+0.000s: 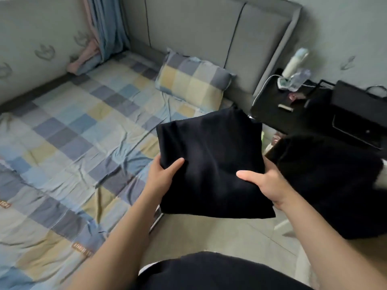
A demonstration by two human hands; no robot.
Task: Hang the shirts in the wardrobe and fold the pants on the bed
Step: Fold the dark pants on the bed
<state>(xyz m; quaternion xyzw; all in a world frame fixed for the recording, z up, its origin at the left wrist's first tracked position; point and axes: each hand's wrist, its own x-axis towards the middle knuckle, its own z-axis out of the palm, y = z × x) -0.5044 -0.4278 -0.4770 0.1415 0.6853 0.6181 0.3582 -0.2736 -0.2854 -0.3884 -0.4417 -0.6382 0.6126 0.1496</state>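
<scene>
The bed (73, 132) spreads leftward — folded black pants (211, 155) hang just off its edge, gripped at the sides by left hand (165, 174) and right hand (266, 183), the left nearer the bed.

From my remote seat I see matt black cloth, soft and smooth, in the folded pants (211, 160); creased checked cloth on the sheet (69, 130) and pillow (192, 80); grey woven upholstery on the headboard (194, 28); smooth pale tile on the floor (236, 235).
</scene>
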